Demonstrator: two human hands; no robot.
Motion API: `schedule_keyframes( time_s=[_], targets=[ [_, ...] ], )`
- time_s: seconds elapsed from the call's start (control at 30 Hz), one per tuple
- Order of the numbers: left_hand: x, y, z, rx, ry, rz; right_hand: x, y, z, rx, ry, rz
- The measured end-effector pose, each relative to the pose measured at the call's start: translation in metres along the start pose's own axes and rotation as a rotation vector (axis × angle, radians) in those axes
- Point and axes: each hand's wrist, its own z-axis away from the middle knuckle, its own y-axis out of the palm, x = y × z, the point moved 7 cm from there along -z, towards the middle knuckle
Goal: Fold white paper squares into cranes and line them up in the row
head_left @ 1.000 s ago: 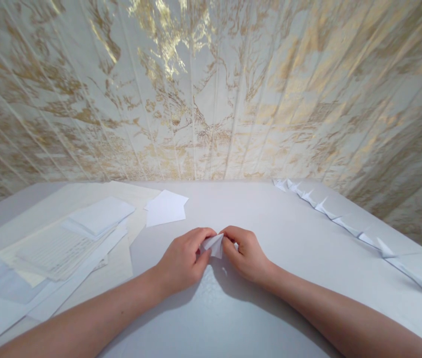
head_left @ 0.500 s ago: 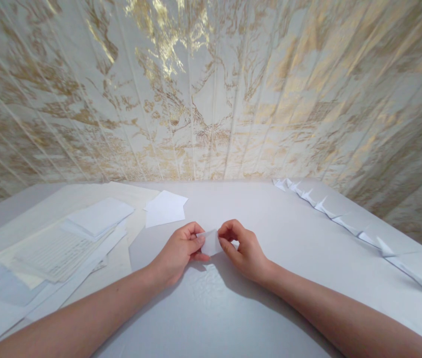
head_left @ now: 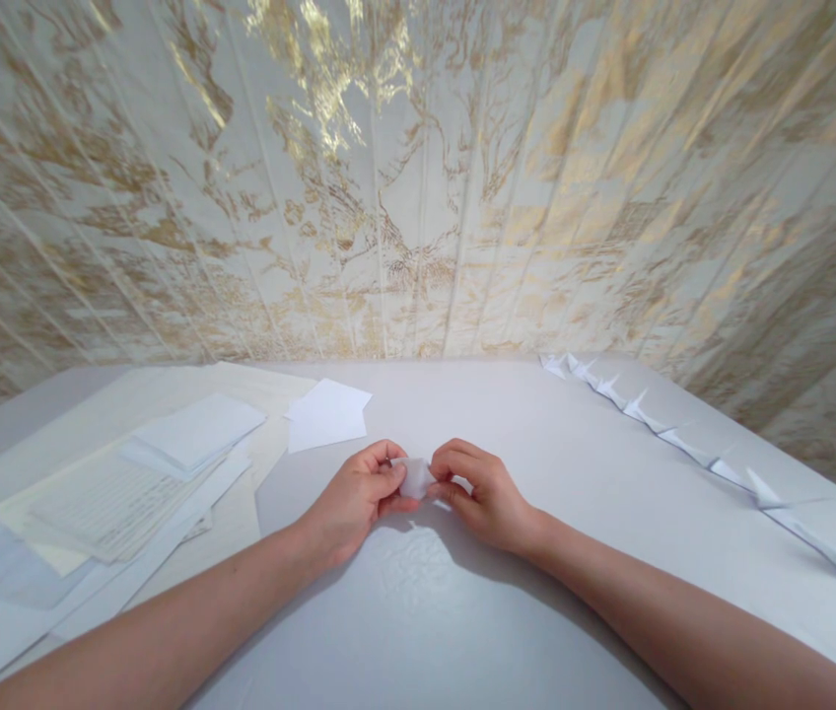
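Note:
A small piece of folded white paper (head_left: 415,478) is held up between my hands, just above the table (head_left: 418,621). My left hand (head_left: 359,498) pinches its left side, thumb in front and fingers behind. From the right, my right hand (head_left: 481,493) has thumb and bent forefinger closed at the paper's right edge. Part of the paper is hidden by the fingertips, so its exact folds cannot be made out.
Two or so white paper squares (head_left: 327,416) lie beyond my left hand. Further left is a spread of sheets, some printed (head_left: 114,498), with folded white paper (head_left: 200,431) on top. A row of folded paper shapes (head_left: 636,406) lines the table's right edge. A gold-patterned curtain (head_left: 418,197) hangs behind.
The paper between my hands now looks smaller and folded further over. My right fingers have shifted slightly at its right edge, while the left hand keeps its hold.

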Motion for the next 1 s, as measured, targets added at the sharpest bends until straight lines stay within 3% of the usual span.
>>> schedule_keyframes(
  time_s=[0.07,0.17,0.27,0.33,0.5,0.67,0.83,1.0],
  targets=[
    [-0.008,-0.005,0.001,-0.047,0.135,-0.198,0.001,0.000,0.000,0.006,0.005,0.020],
    [-0.036,-0.005,0.015,-0.159,0.586,-0.674,0.002,0.001,0.001,0.022,0.046,0.085],
    [-0.048,0.015,0.036,-0.081,1.041,-1.128,0.006,0.005,0.002,0.043,0.064,0.155],
    [-0.048,0.022,0.042,-0.051,1.155,-1.290,0.009,0.006,0.002,0.052,0.050,0.185],
    [-0.051,0.023,0.041,-0.105,1.139,-1.409,0.016,0.008,0.003,0.072,-0.011,0.218],
    [-0.050,0.020,0.031,-0.075,0.990,-1.344,0.014,0.004,0.006,-0.019,-0.039,0.166],
    [-0.054,0.007,0.022,-0.155,0.815,-1.196,-0.011,-0.003,0.005,-0.132,0.217,0.096],
    [-0.054,-0.001,0.018,-0.213,0.703,-1.101,-0.030,0.006,0.007,-0.126,0.422,-0.112]
  ],
)
